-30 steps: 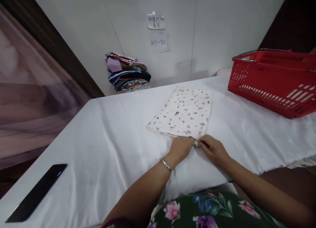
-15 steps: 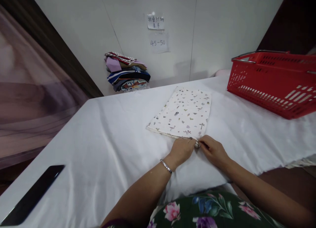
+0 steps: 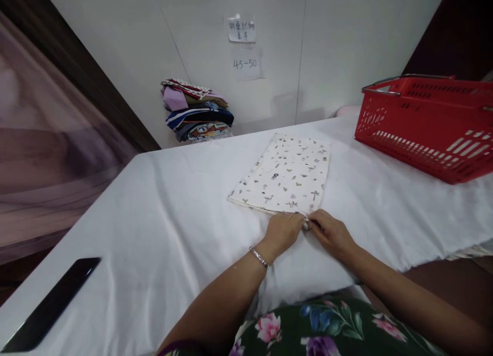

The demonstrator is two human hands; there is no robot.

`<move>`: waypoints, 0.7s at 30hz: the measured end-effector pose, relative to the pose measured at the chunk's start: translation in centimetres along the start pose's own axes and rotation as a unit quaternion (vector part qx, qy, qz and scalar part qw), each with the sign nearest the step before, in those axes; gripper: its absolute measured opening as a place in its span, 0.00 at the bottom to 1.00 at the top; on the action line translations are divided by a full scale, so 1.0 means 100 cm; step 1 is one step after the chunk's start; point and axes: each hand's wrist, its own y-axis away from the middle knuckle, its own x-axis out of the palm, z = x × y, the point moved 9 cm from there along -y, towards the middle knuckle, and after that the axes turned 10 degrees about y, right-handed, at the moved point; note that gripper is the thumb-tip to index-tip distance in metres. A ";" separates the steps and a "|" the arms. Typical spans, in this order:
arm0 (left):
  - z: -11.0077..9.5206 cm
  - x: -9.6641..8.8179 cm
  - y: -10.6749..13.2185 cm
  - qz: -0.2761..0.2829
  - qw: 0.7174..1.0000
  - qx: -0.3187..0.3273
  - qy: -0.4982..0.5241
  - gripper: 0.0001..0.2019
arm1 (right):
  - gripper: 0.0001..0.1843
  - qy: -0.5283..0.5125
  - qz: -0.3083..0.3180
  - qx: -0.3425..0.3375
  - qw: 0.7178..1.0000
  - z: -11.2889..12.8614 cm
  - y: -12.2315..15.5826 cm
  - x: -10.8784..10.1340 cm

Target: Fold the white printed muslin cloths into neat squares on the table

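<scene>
A folded cream cloth point(image 3: 287, 175) with small printed motifs lies flat on the white-covered table point(image 3: 162, 217). My left hand point(image 3: 283, 231), with a silver bracelet on the wrist, and my right hand point(image 3: 330, 232) meet at the cloth's near right corner. Both hands have their fingers curled and pinch that corner between them. The fingertips and the corner itself are partly hidden.
A red plastic basket point(image 3: 423, 125) with metal handles stands at the right of the table. A stack of folded fabrics point(image 3: 196, 109) sits against the back wall under two paper labels point(image 3: 242, 45). A black flat object point(image 3: 50, 304) lies at the near left edge.
Both hands stay pinched on the cloth's near corner. Only the camera view has shifted slightly.
</scene>
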 end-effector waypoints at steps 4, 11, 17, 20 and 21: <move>0.005 -0.011 0.007 -0.040 0.998 -0.019 0.043 0.12 | 0.07 -0.007 -0.013 0.003 1.000 -0.003 0.000 -0.002; 0.008 -0.004 0.011 -0.027 0.999 -0.021 0.039 0.10 | 0.06 -0.006 -0.018 -0.001 1.000 -0.004 0.001 -0.001; 0.008 -0.002 0.009 -0.017 0.999 -0.040 0.015 0.11 | 0.06 0.002 0.024 -0.011 1.000 0.000 0.001 0.006; 0.008 -0.001 0.008 -0.008 0.999 -0.036 0.005 0.10 | 0.06 0.009 0.028 -0.008 1.000 0.002 0.001 0.005; 0.008 0.000 0.008 -0.003 0.999 -0.035 0.001 0.10 | 0.06 0.011 0.026 -0.007 1.000 0.002 0.001 0.005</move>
